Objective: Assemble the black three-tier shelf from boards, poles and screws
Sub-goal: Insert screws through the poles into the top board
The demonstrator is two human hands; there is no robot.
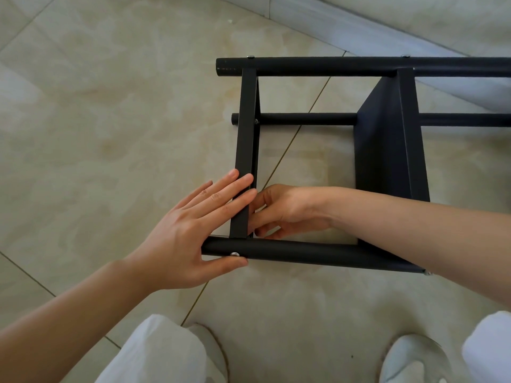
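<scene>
Shelf [387, 150] parts are joined up already, and the black frame lies on its side on the tiled floor [96, 120], close to the person's white shoes [412, 360] and not far from the wall [359, 20]. Nearest the person is the near pole [298, 251], with a silver screw [235, 254] showing in it. The end board [244, 150] stands on edge and runs from this pole to the far pole [359, 66]. Another board [392, 139] sits farther to the right. The left hand [190, 230] is spread wide, with its fingers laid flat against the end board and its thumb lying along the near pole, just beside the screw. The right hand [279, 211] reaches in from the other side of the end board, with fingers bent near the corner where the board meets the pole. I cannot tell if it is holding a small part there, because the board hides the fingertips. This looks like the step of fixing the end board to the near pole. To do it well, the left hand should keep the board pressed straight and snug against the pole so the holes line up. The screw should go in straight, not tilted, and the frame should not be allowed to rock on the floor.
</scene>
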